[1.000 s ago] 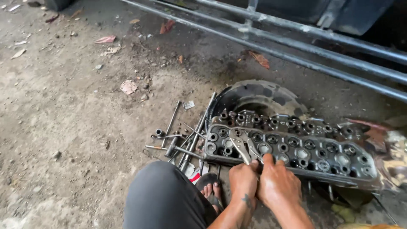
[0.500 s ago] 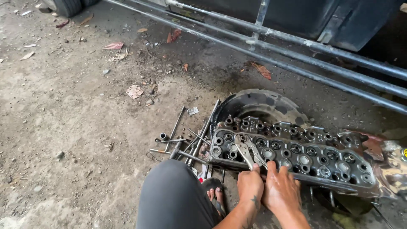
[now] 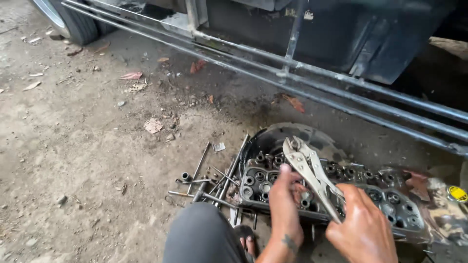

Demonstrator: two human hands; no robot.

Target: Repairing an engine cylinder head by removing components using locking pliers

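A greasy engine cylinder head (image 3: 385, 199) with several valve springs lies on the ground at lower right. My right hand (image 3: 363, 226) grips the handles of silver locking pliers (image 3: 306, 168), whose jaws point up and away above the head. My left hand (image 3: 285, 199) rests on the cylinder head just left of the pliers, fingers touching the valve area. My knee in grey trousers (image 3: 202, 236) sits at the bottom centre.
Long metal rods and sockets (image 3: 204, 182) lie scattered left of the head. A dark round metal part (image 3: 275, 139) sits behind it. A vehicle frame with long steel rails (image 3: 341, 90) and a tyre (image 3: 80, 24) span the top. Dirt floor with leaves at left.
The pliers have been lifted off the cylinder head and now stand raised in my right hand. My left hand has stayed on the head. The camera view has shifted closer.
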